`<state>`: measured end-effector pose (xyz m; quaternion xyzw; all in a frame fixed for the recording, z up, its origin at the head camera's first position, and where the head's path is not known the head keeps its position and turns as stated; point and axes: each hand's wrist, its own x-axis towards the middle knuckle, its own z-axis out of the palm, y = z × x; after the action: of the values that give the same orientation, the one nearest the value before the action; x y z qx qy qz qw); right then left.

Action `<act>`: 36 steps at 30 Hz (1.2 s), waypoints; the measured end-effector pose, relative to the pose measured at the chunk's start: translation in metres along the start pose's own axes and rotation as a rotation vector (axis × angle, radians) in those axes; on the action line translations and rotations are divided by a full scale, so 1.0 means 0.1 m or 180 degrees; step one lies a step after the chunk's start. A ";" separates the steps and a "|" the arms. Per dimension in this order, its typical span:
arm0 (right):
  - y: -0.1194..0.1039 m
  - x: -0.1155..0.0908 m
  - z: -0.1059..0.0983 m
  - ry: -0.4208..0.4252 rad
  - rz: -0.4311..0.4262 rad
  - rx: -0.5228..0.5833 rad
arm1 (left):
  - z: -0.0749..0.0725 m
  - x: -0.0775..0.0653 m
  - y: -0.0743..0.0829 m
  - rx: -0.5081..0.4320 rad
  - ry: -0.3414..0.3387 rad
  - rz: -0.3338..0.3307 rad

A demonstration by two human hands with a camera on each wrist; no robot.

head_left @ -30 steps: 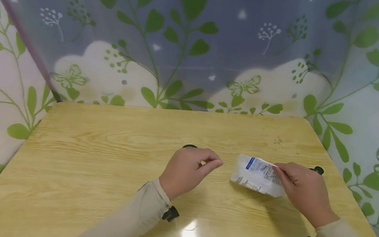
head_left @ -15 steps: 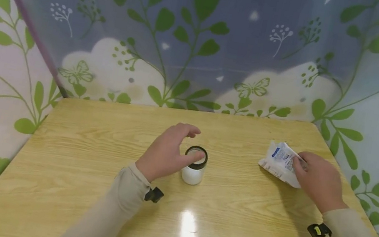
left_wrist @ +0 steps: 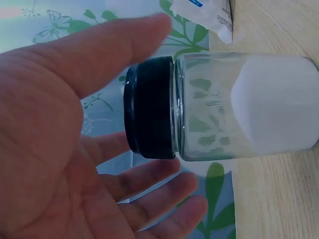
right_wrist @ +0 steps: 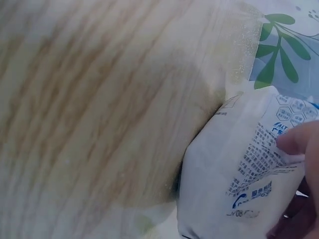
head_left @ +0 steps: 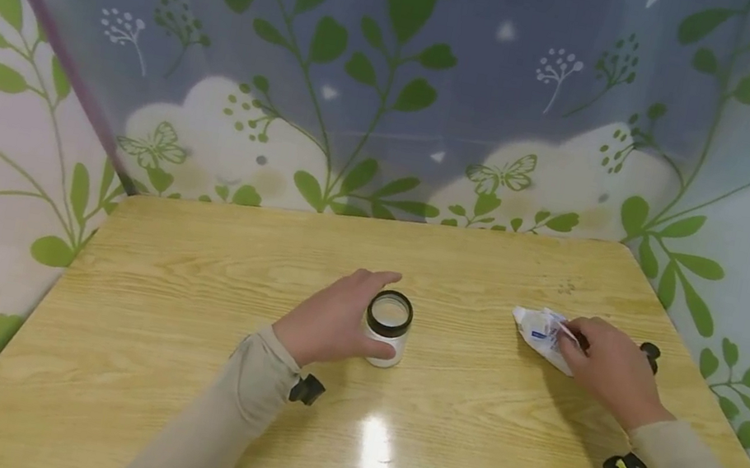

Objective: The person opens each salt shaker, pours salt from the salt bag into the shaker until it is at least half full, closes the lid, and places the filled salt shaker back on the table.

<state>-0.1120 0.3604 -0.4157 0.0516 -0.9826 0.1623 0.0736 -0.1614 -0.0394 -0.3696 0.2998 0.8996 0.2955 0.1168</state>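
Upright on the table stands a clear glass jar point(head_left: 388, 351) with a black lid point(left_wrist: 152, 107). White powder or grains fill its lower part, as the left wrist view shows. My left hand point(head_left: 333, 319) spreads around the jar from the left, thumb in front and fingers behind. In the left wrist view, a gap shows between thumb and lid, and the fingers are only loosely bent. To the right, my right hand point(head_left: 611, 368) pinches a crumpled white plastic packet point(right_wrist: 234, 169) with blue print, low over the table. Part of the packet is hidden by the fingers.
A small black object point(head_left: 651, 355) stands on the wooden table point(head_left: 171, 365) just beyond my right hand, mostly hidden by it. A leaf-patterned curtain point(head_left: 342, 78) rises along the table's back and sides.
My left hand has let its pinch go and opened around the jar, which has come into view. The packet has moved right and down in my right hand.
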 end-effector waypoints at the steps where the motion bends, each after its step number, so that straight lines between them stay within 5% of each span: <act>1: 0.00 -0.01 -0.01 -0.0016 0.0019 0.0035 | 0.00 0.00 0.00 -0.0001 -0.0009 -0.0005; 9: 0.25 -0.09 -0.20 0.0414 0.0336 0.0368 | 0.04 0.02 -0.02 0.0159 -0.0013 0.0014; 11: 0.44 -0.08 -0.25 0.0268 0.0474 0.0246 | 0.04 0.03 -0.02 0.0218 0.0034 0.0029; 17: 0.92 -0.10 -0.22 -0.0810 0.0606 -0.0170 | 0.05 0.03 -0.03 0.0252 0.0111 0.0084; 20: 1.01 -0.12 -0.18 -0.0893 0.0488 -0.0177 | 0.06 0.03 -0.04 0.0198 0.0097 0.0119; 23: 1.01 -0.10 -0.23 -0.0693 0.0508 -0.0101 | 0.05 0.03 -0.05 0.0132 0.0049 0.0108; 27: 0.73 -0.06 -0.36 0.0136 0.0693 0.0152 | 0.04 0.02 -0.06 0.0068 -0.0045 0.0044; 30: 0.24 0.00 -0.46 0.0879 0.0527 0.0519 | 0.03 0.01 -0.08 0.0077 -0.0085 0.0018; 33: -0.37 0.05 -0.49 0.1308 -0.0056 0.0866 | 0.01 0.01 -0.10 0.0106 -0.0101 0.0012; 36: -0.93 0.08 -0.43 0.1382 -0.0738 0.1103 | -0.01 0.01 -0.11 0.0088 -0.0145 -0.0030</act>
<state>-0.1025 0.2863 -0.3454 0.1393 -0.8891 0.3254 0.2901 -0.1681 -0.0460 -0.3758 0.3038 0.9020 0.2756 0.1344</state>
